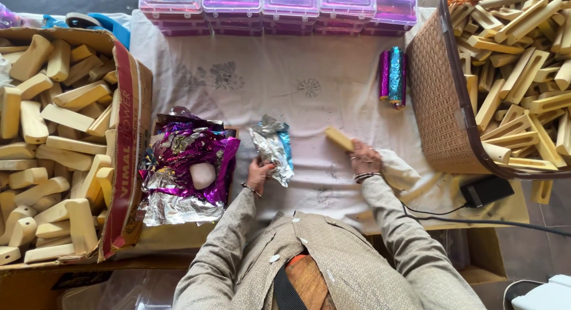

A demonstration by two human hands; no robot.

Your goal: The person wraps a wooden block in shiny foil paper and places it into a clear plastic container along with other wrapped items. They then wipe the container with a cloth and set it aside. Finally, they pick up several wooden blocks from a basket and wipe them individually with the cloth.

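My left hand (259,171) grips the lower edge of a crumpled sheet of silver and blue foil (273,148) lying on the white cloth (250,84). My right hand (364,157) holds a pale wooden block (339,139) by one end, just right of the foil. The block is tilted and rests close to the cloth. Both sleeves are beige.
A cardboard box (128,137) of wooden blocks stands at the left. A small box of purple and silver foil scraps (187,167) sits beside it. A brown woven basket (440,108) of wooden blocks is at the right. Foil rolls (394,75), purple plastic cases (279,7), a black adapter (486,190).
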